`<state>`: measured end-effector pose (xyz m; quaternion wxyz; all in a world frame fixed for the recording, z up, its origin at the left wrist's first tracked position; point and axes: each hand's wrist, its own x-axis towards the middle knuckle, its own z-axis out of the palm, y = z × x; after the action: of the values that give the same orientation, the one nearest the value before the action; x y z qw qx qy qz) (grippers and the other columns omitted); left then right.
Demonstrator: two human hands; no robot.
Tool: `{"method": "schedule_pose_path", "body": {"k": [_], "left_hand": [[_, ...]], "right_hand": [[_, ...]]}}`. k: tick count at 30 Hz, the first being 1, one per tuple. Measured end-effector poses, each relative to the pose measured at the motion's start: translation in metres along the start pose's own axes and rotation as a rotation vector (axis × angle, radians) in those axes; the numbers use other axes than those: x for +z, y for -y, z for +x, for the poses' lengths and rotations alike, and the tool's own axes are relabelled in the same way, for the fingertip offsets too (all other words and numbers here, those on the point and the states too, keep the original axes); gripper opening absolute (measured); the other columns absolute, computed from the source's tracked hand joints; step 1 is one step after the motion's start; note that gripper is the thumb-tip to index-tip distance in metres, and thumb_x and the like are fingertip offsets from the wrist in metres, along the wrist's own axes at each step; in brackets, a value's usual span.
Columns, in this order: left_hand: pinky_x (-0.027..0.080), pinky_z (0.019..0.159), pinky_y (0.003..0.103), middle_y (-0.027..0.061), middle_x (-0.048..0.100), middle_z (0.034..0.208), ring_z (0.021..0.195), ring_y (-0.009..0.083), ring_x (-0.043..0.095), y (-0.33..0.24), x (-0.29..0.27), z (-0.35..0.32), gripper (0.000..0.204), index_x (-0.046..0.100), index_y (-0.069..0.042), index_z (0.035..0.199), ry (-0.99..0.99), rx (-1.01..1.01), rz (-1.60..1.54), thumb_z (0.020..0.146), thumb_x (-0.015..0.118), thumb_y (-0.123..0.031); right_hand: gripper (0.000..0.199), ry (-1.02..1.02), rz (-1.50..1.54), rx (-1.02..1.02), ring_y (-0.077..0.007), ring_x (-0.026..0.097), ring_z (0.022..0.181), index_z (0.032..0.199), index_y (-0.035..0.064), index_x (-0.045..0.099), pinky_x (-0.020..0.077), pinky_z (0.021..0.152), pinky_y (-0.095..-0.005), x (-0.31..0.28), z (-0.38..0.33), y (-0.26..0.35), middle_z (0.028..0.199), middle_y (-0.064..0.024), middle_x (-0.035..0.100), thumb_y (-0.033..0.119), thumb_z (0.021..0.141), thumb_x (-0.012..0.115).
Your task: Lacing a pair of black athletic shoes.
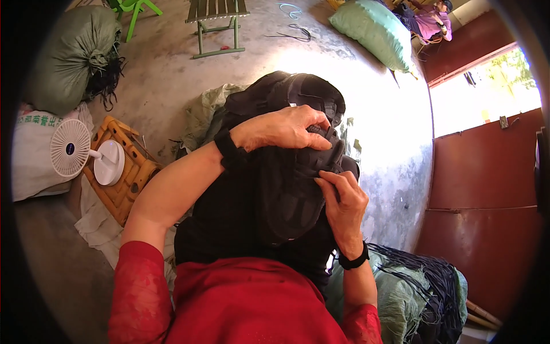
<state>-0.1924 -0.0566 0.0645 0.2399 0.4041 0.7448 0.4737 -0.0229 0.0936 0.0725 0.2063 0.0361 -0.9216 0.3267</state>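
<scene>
Black shoe upper [298, 172], held up over the lap, pinched closed at its top edge by left hand [286, 129] and right hand [344, 200]; sole not yet on. Beyond: white fan [71, 149] on orange stool [123, 172], green sack [74, 57].

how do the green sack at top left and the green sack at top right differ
The dull olive-green woven sack lies in shade, and black strands spill from its opening. The pale mint-green woven sack lies in bright sunlight, looks smooth and closed, and nothing spills from it. Both are stuffed full and lie on the concrete floor.
</scene>
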Motion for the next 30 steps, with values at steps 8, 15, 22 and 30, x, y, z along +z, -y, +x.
{"method": "schedule_pose_path", "body": {"k": [8,15,22,30], "left_hand": [[0.043,0.095,0.031,0.0122,0.061,0.117,0.109,0.0181,0.056,0.008,-0.001,-0.011,0.040,0.063,0.000,0.121,0.015,0.021,-0.446,0.086,0.069,-0.019],[0.043,0.094,0.027,0.0071,0.060,0.116,0.106,0.0125,0.055,0.010,0.001,-0.014,0.038,0.063,0.000,0.120,0.012,0.020,-0.598,0.088,0.069,-0.018],[0.047,0.092,0.028,0.0115,0.067,0.113,0.103,0.0157,0.060,0.010,0.002,-0.015,0.044,0.059,0.005,0.124,-0.028,0.054,-0.543,0.088,0.069,-0.019],[0.044,0.092,0.027,0.0058,0.064,0.111,0.103,0.0109,0.056,0.007,0.004,-0.013,0.038,0.061,0.001,0.122,-0.020,0.055,-0.491,0.089,0.068,-0.017]], "right_hand": [[0.012,-0.007,-0.188,-0.154,-0.0203,0.055,0.055,0.088,0.0058,0.066,0.0423,0.050,-0.0301,0.000,-0.007,-0.006,0.070,-0.0056,0.056,0.005,0.079,0.074],[0.011,-0.058,-0.067,0.036,-0.0227,0.057,0.057,0.082,0.0066,0.059,0.0424,0.051,-0.0331,-0.001,0.008,0.005,0.078,-0.0057,0.057,0.004,0.081,0.070],[0.014,0.001,-0.297,-0.080,-0.0276,0.059,0.060,0.083,0.0093,0.055,0.0415,0.050,-0.0400,-0.002,0.012,0.006,0.076,-0.0064,0.055,0.009,0.082,0.069],[0.009,0.151,-0.210,-0.139,-0.0288,0.060,0.063,0.085,0.0060,0.056,0.0442,0.055,-0.0394,-0.009,0.030,0.005,0.077,-0.0090,0.057,0.006,0.084,0.065]]}}
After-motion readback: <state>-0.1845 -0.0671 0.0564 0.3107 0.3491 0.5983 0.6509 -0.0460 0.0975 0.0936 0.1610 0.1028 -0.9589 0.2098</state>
